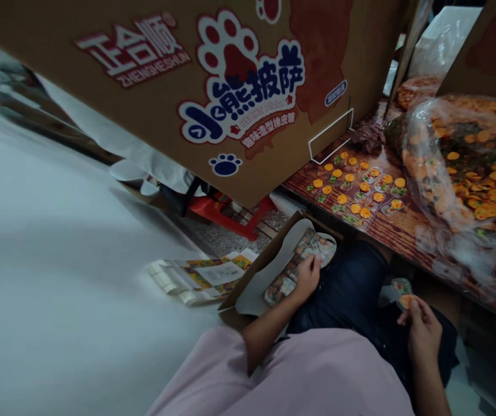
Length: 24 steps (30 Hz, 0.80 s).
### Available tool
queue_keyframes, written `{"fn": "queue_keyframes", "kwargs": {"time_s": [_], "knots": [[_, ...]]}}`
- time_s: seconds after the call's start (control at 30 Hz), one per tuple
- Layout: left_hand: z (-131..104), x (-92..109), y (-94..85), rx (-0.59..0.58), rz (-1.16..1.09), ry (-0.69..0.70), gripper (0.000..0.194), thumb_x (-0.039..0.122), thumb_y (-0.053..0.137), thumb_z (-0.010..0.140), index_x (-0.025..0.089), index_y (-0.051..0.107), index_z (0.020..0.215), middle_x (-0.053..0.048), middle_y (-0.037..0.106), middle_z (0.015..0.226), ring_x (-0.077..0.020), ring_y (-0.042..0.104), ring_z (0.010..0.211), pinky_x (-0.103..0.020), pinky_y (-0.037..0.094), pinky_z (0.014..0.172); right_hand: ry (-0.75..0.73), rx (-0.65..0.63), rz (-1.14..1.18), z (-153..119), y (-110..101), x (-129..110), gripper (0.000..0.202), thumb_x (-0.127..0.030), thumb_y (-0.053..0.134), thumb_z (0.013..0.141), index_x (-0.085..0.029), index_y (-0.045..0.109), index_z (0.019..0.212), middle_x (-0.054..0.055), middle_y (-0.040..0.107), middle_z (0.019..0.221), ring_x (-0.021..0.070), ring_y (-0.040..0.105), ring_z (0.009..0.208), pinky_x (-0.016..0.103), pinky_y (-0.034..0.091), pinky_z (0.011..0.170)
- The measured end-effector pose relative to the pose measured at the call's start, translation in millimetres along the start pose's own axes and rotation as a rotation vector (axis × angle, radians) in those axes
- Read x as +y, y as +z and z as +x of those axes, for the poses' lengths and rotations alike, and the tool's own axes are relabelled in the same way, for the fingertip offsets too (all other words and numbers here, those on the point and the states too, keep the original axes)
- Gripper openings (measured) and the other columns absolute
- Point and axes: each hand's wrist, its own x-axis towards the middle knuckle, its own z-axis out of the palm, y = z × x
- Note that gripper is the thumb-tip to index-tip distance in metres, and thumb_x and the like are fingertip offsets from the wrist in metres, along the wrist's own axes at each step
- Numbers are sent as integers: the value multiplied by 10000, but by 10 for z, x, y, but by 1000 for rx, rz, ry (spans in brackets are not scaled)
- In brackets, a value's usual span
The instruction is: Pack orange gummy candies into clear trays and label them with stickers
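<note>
My left hand [308, 277] reaches into a narrow open carton [254, 289] beside my thigh, its fingers curled together over small clear-wrapped packs [277, 284]. Whether it grips one of them is hidden. Over my right knee, my right hand [424, 330] pinches a small clear pack [402, 287] with an orange round piece and green and red bits. A white liner [248, 297] lines the carton. Loose orange discs [364, 187] and clear packs lie in rows on the wood-patterned table in front of me.
A large printed cardboard box [152, 110] stands across the front. On the right of the table [407, 234] is a big clear bag [429, 156] full of orange discs. Flat printed cartons [217, 274] are stacked at left, near a red stool [230, 216].
</note>
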Motion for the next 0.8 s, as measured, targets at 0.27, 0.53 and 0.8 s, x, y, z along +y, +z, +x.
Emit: {"fn": "queue_keyframes", "kwargs": {"time_s": [0.27,0.53,0.8], "knots": [[-679,1113,476,-622,-630,225,459,615,549,978,162,622,964,-18,605,800,-110,538,652,-238,437,605,-270,-229,-295,-491,79,-717,332,-475,777,843,-215,818,1047,86,813,911,213,747,694,318,636,685],[-760,1295,542,-642,-744,233,495,670,566,952,177,557,988,3,573,756,-98,547,586,-227,455,561,-128,-198,-80,-588,-15,-820,330,-485,796,836,-193,808,989,68,773,843,164,681,657,263,594,626],[-662,1109,573,-873,-436,348,395,560,582,968,168,622,960,-62,707,788,-153,671,677,-266,513,661,15,33,107,-469,-28,-363,430,-546,855,735,-156,807,910,106,767,882,190,654,697,253,501,525]]}}
